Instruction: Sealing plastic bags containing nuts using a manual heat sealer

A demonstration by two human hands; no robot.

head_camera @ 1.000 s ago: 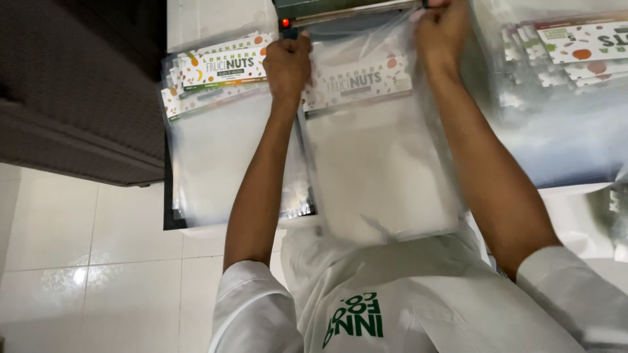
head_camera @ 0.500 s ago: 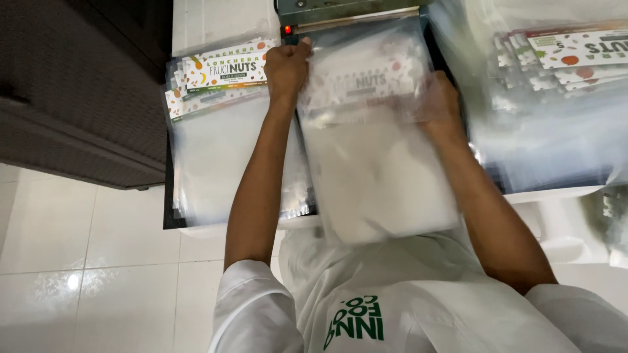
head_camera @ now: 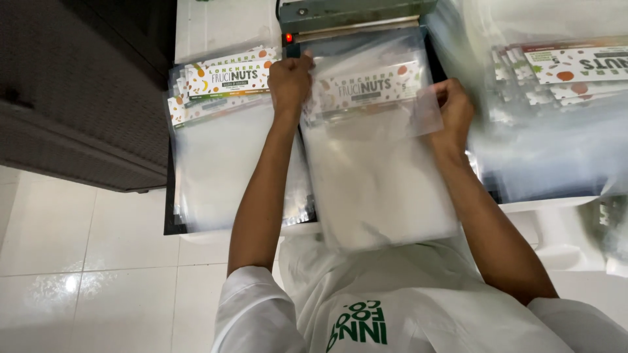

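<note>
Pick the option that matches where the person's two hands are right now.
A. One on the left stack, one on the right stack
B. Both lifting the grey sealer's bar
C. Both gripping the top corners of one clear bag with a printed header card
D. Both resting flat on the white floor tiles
C: the left hand and right hand pinch opposite upper edges of the clear bag, just below the grey sealer.

Seen from above, the left hand (head_camera: 290, 80) and right hand (head_camera: 451, 111) grip the two upper edges of a clear plastic bag (head_camera: 376, 170) with a printed header, below what seems a grey heat sealer (head_camera: 353, 14), stacks of bags (head_camera: 222, 137) lying alongside.
</note>
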